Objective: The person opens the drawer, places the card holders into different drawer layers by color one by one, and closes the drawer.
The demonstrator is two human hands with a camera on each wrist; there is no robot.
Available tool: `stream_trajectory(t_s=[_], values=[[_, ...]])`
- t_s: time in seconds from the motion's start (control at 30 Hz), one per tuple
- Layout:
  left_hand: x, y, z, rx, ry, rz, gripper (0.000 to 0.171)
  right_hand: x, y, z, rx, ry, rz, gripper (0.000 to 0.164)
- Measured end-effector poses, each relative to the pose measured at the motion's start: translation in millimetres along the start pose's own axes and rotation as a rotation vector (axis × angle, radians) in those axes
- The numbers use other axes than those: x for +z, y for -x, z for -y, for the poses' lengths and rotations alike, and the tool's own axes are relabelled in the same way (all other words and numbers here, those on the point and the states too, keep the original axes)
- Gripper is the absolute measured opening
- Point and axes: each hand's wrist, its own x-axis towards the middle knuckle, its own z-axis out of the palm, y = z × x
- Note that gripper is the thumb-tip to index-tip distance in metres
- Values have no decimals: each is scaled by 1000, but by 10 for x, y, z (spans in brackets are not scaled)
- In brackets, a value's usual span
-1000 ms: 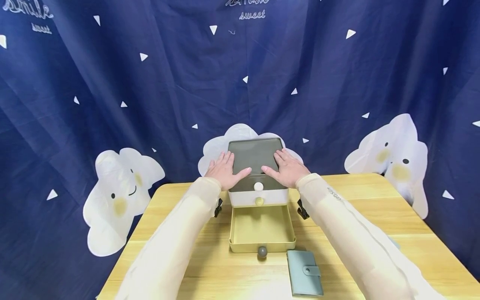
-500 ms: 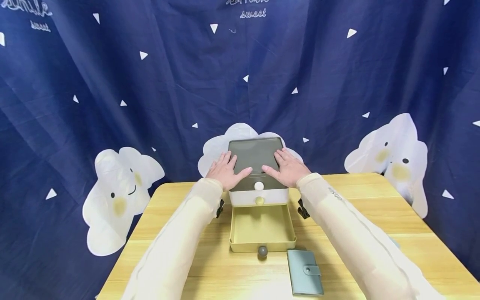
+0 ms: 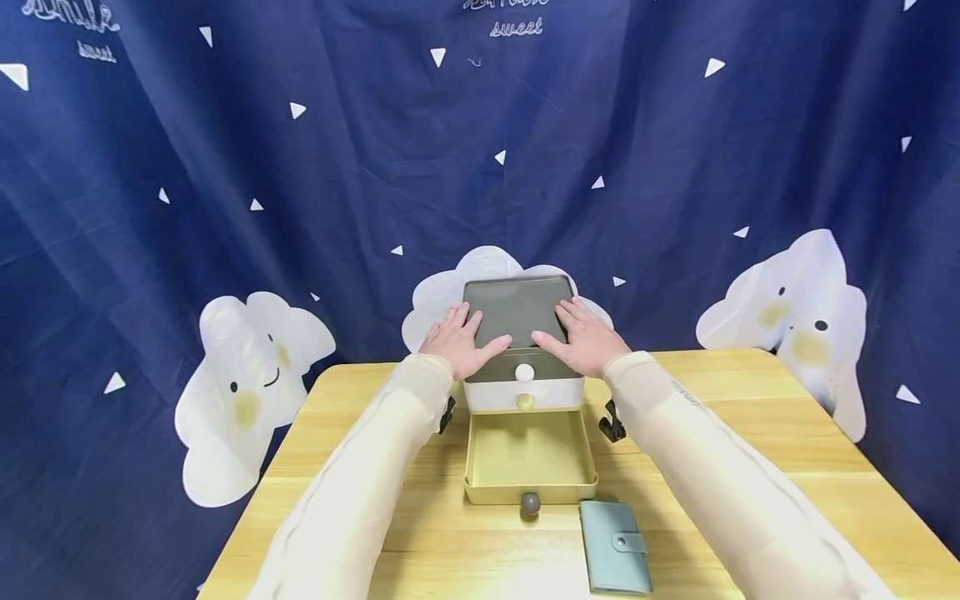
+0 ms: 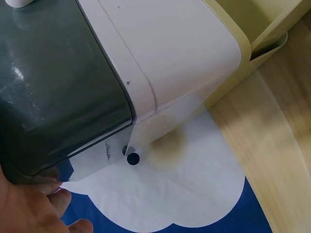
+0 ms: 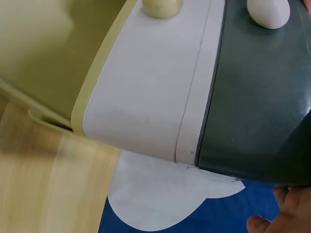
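A small three-tier drawer box stands at the back middle of the table, with a dark grey-green top [image 3: 517, 304] and a white middle drawer [image 3: 487, 395]. Its yellow-green bottom drawer [image 3: 528, 458] is pulled out, and nothing is seen inside. My left hand [image 3: 457, 343] rests on the left edge of the top, fingers extended and thumb pointing inward. On the right edge lies my right hand [image 3: 590, 340] in the same manner, its thumb near the left one. In each wrist view, part of the left hand [image 4: 29, 208] and right hand [image 5: 286, 211] shows beside the box's side.
A blue-grey snap-strap wallet or notebook [image 3: 615, 546] lies on the wooden table [image 3: 450, 558], just right of the pulled-out drawer's front. Behind the table hangs a navy curtain [image 3: 360, 167] with white clouds. Round knobs, such as the grey one [image 3: 530, 503], stick out from the drawers.
The head view shifts slightly, so everything appears a little further right. Both hands stay on the box, and the drawer keeps its position.
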Motion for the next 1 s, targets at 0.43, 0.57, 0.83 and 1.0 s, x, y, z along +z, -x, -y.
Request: stream_trajectory(t_s=[0.43,0.57,0.83,1.0], values=[[-25,31,39,-25,-2,-7,101,-94,79,14,-53,-45,39,91],[-4,22,57,-19,-2,-10,103,-164,169,14,-60,-82,29,93],[23,4,15,-14,14,-20,104,-350,445,-71,-136,-133,-69,84],[16,3,-2,-13,26,-21,102,-360,655,-202,-129,-118,-143,82]])
